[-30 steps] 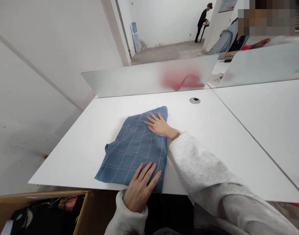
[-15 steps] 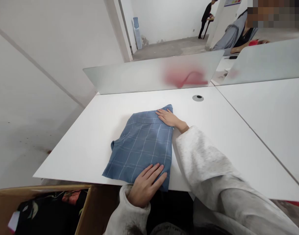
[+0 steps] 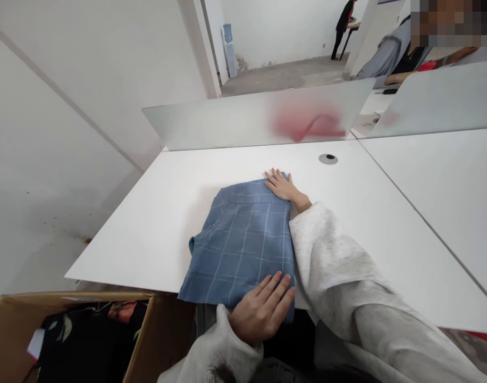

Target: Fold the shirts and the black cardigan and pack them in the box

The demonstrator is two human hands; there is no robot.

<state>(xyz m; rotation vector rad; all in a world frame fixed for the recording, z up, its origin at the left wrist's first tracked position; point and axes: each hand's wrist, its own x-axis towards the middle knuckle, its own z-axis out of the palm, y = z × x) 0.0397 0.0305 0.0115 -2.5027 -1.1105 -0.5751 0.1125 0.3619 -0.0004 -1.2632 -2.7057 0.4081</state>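
Observation:
Blue shorts [image 3: 243,239] with a pale check lie folded in half on the white desk [image 3: 140,229]. Their waistband is toward the back, and the leg end hangs slightly over the front edge. My left hand [image 3: 263,308] rests on the lower right part of the shorts, fingers extended and palm down. At the far right corner, by the waistband, my right hand [image 3: 282,186] lies flat with its fingers spread. Neither hand grips the cloth. Light grey sleeves cover both forearms.
A cardboard box [image 3: 143,335] holding dark clothes [image 3: 84,340] stands below the desk's front left edge. A frosted divider [image 3: 219,125] runs along the back. A cable hole [image 3: 328,159] is at the back right. Beyond the divider a person [image 3: 387,56] sits; another [image 3: 341,29] stands farther off.
My left hand has slid a little toward the right along the shorts. My right hand has shifted slightly toward the waistband corner, its fingers spreading wider. The camera view has also moved a little.

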